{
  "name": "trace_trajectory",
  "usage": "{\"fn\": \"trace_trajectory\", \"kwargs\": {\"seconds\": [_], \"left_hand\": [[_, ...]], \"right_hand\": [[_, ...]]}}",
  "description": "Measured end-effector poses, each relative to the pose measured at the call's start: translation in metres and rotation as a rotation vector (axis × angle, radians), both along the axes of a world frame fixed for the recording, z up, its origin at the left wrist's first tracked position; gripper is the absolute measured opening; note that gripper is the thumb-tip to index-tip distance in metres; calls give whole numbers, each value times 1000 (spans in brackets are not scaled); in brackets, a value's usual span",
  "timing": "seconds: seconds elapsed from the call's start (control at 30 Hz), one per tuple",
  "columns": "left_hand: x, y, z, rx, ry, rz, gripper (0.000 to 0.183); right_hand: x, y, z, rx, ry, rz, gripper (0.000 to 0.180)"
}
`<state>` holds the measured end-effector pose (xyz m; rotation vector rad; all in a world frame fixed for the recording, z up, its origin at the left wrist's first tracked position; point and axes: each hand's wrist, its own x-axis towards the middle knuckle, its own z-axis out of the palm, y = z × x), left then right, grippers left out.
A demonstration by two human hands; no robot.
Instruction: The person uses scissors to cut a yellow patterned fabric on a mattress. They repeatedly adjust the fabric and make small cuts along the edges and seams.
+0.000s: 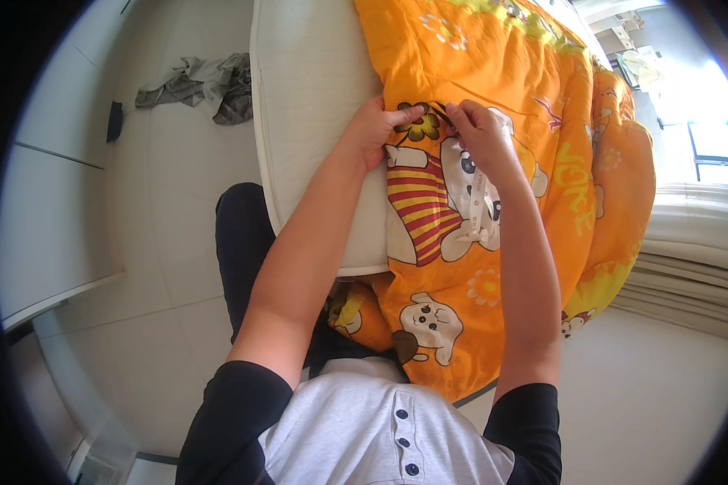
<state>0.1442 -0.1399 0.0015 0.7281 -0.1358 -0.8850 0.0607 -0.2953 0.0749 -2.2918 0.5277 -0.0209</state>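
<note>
An orange cartoon-print quilt cover (522, 79) lies over the right part of a white mattress (315, 97) and hangs down its near end. At the cover's left edge, my left hand (379, 130) pinches the cloth, its thumb lying on a dark printed flower. Just to the right, the fingers of my right hand (476, 130) are closed on a thin dark item (441, 113), too small to identify. Beneath my right wrist, a white ribbon with printing (478, 206) lies in a loop over the printed puppy. My right palm is hidden.
A crumpled grey cloth (200, 88) lies on the tiled floor (176, 242) left of the mattress. White cabinets (54, 206) stand farther left. Pale curtains (691, 260) hang at the right, below a bright window (716, 139). My knee (242, 242) is beside the mattress corner.
</note>
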Motion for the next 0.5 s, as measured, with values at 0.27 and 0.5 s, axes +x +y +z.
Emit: {"fn": "trace_trajectory", "kwargs": {"seconds": [0.27,0.5], "left_hand": [[2,-1,-6,29,14,-1,31],[0,2,5,-13,23,-4,31]], "right_hand": [[1,-13,-7,30,9,-14,43],[4,-5,-2,47,16,19,43]]}}
